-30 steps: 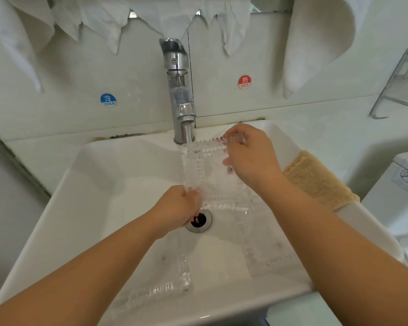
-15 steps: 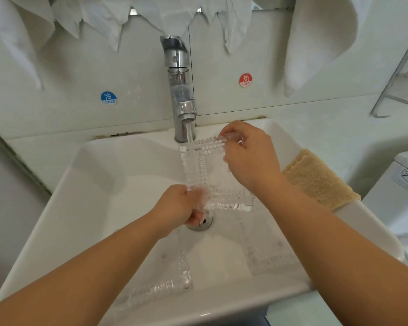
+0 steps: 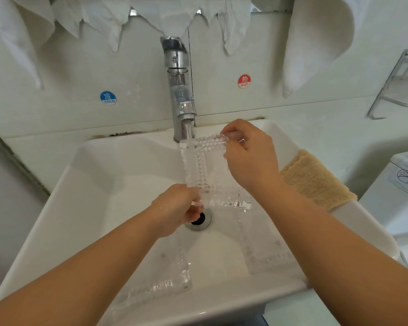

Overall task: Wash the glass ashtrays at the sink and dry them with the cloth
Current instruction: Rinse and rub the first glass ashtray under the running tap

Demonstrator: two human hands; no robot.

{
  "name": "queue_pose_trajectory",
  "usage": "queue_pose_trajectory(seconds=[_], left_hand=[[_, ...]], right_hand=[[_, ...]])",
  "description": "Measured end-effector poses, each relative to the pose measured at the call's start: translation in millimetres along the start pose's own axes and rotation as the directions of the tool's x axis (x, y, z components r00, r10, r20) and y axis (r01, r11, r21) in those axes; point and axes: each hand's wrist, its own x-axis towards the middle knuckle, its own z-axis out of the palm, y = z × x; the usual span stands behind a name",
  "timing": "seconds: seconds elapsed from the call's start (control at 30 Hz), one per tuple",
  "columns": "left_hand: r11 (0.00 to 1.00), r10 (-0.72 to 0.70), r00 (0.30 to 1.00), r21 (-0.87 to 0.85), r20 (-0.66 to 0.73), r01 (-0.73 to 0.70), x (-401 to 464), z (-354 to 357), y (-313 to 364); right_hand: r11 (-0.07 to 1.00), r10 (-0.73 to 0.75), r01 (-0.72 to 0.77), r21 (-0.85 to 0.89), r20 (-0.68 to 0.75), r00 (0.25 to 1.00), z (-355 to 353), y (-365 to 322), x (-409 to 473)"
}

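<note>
Rinsing is the step in hand, judged from the running faucet (image 3: 179, 90). Glass ashtray (image 3: 210, 170) is held tilted over the sink (image 3: 85, 184), between the two hands. Left hand (image 3: 177, 208) pinches its near-left corner, just above the drain (image 3: 198, 220). Right hand (image 3: 247, 158) clasps its far-right edge, fingers curled over the rim. Water lands on the far-left corner, the corner farthest from the right hand's grip.

Two more ashtrays lie flat in the basin: second ashtray (image 3: 165, 274) below the left forearm, third ashtray (image 3: 264, 250) below the right forearm.

Drying cloth (image 3: 316, 180) lies on the sink rim just right of the right wrist. Right hand is therefore nearer for the reach; left hand would keep the ashtray.
</note>
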Motion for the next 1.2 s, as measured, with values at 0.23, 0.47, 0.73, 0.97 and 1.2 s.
queue_pose_trajectory(seconds=[0.23,0.47,0.73,0.97,1.2], left_hand=[[0.97,0.157,0.985,0.2,-0.07,-0.14,-0.2,-2.3,-2.9],[0.921,0.21,0.963,0.366,-0.169,-0.137,0.8,-0.1,-1.1],[1.0,0.024,0.999,0.005,-0.027,-0.024,0.4,2.6,0.5],[0.973,0.155,0.982,0.186,-0.105,-0.134,-0.9,-1.2,-3.3],[0.97,0.187,0.974,0.18,-0.128,-0.163,-1.8,6.1,-1.2]], right_hand=[[0.999,-0.034,0.034,-0.015,0.0,0.999,4.5,-2.8,-4.4],[0.999,0.037,-0.037,0.036,-0.026,0.999,5.2,-1.5,-2.6],[0.999,0.032,-0.032,-0.017,-0.023,0.999,2.7,-0.8,-2.2],[0.999,-0.044,0.044,-0.027,-0.008,0.999,7.6,-2.4,-7.4],[0.999,-0.041,0.041,-0.004,-0.024,0.999,5.9,-1.2,-6.4]])
